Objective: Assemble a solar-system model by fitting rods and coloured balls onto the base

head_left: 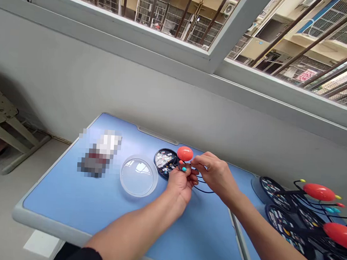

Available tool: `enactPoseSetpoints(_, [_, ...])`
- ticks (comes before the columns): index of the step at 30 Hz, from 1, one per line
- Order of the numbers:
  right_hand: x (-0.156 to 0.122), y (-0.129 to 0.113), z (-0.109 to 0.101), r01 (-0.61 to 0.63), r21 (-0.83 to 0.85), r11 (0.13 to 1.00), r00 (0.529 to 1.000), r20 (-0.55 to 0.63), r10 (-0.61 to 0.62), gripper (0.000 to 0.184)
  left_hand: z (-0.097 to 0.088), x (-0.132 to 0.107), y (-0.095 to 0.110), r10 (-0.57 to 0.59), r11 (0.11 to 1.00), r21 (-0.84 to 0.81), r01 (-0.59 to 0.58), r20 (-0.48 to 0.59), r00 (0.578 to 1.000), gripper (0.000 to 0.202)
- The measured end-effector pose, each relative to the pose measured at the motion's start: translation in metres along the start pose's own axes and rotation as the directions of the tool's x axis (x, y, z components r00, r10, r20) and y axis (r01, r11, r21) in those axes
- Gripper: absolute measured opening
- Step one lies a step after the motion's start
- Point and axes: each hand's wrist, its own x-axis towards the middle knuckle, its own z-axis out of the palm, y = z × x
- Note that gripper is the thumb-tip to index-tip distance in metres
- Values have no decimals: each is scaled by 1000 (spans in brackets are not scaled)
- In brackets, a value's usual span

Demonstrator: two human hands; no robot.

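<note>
My left hand (181, 185) lies palm up over the blue table and holds a small cluster of black wires (203, 190) carrying a small teal bead (184, 169). A glossy red oval ball (185, 153) sits on the cluster, just above my fingers. My right hand (214, 173) comes in from the right, its fingertips pinching the wires close to my left hand. Right behind my left hand lies a round black disc (163, 162) with a printed pattern, partly hidden by my fingers.
A clear plastic dome (138, 177) lies left of the disc, beside a pixelated object (99, 153). Assembled models with red ovals and black discs (319, 192) stand at the right. The blue table (69, 202) meets a grey wall below a barred window (180, 24).
</note>
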Motion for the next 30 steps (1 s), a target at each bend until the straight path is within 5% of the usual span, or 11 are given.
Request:
enactPoseSetpoints(7, [-17, -11, -17, -7, 21, 1000, 965, -260, 12, 15, -2, -20, 3, -4, 991, 135, 5, -3, 1000, 11])
enactPoseSetpoints(10, [-44, -27, -23, -36, 79, 996, 944, -325, 60, 13, -14, -38, 6, -15, 875, 485, 5, 16, 1000, 7])
enactPoseSetpoints(11, [-55, -32, -21, -39, 125, 991, 948, -309, 76, 14, -20, -44, 8, 26, 737, 673, -61, 61, 998, 6])
enactPoseSetpoints(13, [-75, -42, -13, -79, 234, 969, 956, -256, 140, 16, -32, -54, 12, 166, 208, 935, -287, 255, 953, 12])
enactPoseSetpoints(15, [-92, -48, -1, -166, 341, 925, 952, -188, 240, 18, -40, -59, 16, 214, -410, 828, -381, 494, 843, 24])
enactPoseSetpoints(16, [-98, -49, 6, -221, 394, 892, 944, -145, 297, 19, -43, -59, 17, 198, -626, 702, -340, 565, 801, 30])
enactPoseSetpoints(18, [-107, -49, 19, -334, 498, 800, 914, -35, 403, 21, -44, -57, 18, 153, -849, 488, -201, 592, 792, 35])
enactPoseSetpoints(22, [-113, -40, 41, -533, 674, 512, 801, 206, 562, 32, -43, -46, 16, 10, -940, 294, -174, 532, 846, 24])
enactPoseSetpoints(26, [-116, -32, 56, -576, 792, 204, 706, 357, 611, 44, -53, -45, 11, -124, -922, 233, -308, 577, 807, 20])
enactPoseSetpoints(30, [-115, -33, 56, -593, 804, 40, 657, 454, 602, 47, -66, -53, -2, -165, -886, 244, -394, 628, 761, 21])
